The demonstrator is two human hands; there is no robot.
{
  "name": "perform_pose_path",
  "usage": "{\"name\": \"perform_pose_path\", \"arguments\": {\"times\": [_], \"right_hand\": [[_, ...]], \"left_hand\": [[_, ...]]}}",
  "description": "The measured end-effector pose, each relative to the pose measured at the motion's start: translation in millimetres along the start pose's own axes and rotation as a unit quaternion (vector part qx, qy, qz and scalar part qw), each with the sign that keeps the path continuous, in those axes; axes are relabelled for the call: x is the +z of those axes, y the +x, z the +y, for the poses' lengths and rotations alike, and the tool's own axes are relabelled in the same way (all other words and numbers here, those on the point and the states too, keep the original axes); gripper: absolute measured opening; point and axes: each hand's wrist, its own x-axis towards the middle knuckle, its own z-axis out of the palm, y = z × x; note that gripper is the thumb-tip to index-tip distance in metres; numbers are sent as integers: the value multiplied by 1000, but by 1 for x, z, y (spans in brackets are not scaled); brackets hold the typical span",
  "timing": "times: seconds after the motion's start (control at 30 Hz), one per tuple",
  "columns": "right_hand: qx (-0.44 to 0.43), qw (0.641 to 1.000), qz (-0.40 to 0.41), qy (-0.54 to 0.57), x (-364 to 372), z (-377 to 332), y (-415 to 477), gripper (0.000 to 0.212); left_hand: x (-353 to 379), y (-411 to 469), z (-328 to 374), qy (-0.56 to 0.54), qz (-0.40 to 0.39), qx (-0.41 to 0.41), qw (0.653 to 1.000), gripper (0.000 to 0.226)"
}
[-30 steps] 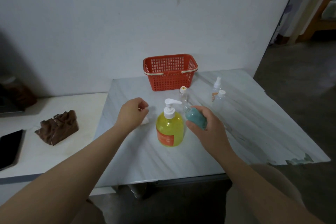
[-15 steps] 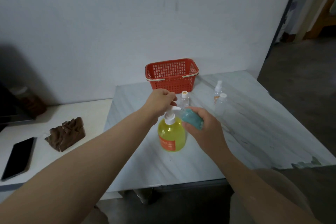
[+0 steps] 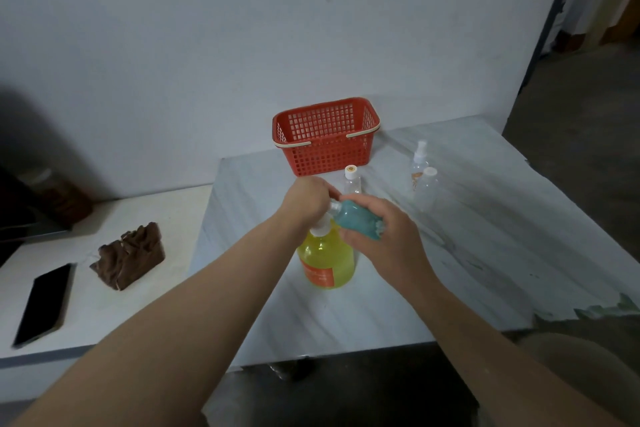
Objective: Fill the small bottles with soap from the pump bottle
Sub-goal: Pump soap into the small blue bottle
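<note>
Looking down from the head camera, both bare forearms reach forward over a marble-patterned table (image 3: 485,246). The left hand (image 3: 306,199) lies on top of the pump bottle (image 3: 327,260), with its fingers curled down over the pump head, so the spout itself is hidden. The pump bottle stands upright near the middle of the table; it is yellow with an orange label, and its white collar shows just under the left hand. The right hand (image 3: 384,239) grips a teal small bottle (image 3: 356,224), the fingers and the thumb wrapped round its body. This bottle is held in the air, tilted, with its clear neck pointing to the left hand and touching it at the pump head. I cannot tell if soap is coming out.

Behind the hands a clear small bottle (image 3: 352,180) with a white cap stands upright, close to a red basket (image 3: 325,135) which sits at the far edge by the wall. More to the right, a spray bottle (image 3: 419,158) and a capped clear bottle (image 3: 427,187) stand just beside each other, well apart from the hands. On a lower white surface (image 3: 86,315) at the left lie a black phone (image 3: 41,302) and a brown lumpy object (image 3: 130,258).
</note>
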Motion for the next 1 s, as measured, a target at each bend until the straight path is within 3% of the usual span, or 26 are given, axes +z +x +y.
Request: {"name": "perform_pose_path", "arguments": {"times": [0.33, 0.5, 1.0], "right_hand": [[9, 999, -15, 33, 4, 15, 7, 50], [35, 997, 8, 65, 6, 17, 5, 43], [-13, 997, 47, 53, 2, 14, 1, 45]], "left_hand": [[13, 14, -18, -67, 31, -7, 997, 40], [12, 13, -18, -66, 37, -5, 997, 41], [3, 2, -3, -116, 26, 6, 993, 37]]}}
